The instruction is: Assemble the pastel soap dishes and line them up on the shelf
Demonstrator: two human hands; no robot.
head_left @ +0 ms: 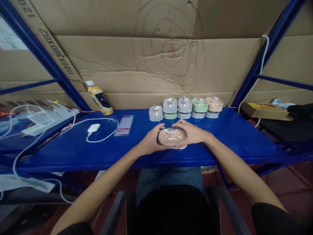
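Near the front edge (85, 166) of open blue tabletop (241, 140), our left hand (150, 141) and right hand (195, 133) grip a peach oval plastic box (166, 140), long axis sideways.

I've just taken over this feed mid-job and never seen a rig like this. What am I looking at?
There's no machine: you see a person's bare hands, in one picture from a head-worn camera looking forward and down. The left hand and right hand hold a peach container between them, over a blue table. Whether it touches the table is hard to tell. Behind it stand four two-high stacks of similar containers, plus a single grey one. Towards the left are a bottle, a white plug and a pixelated item.
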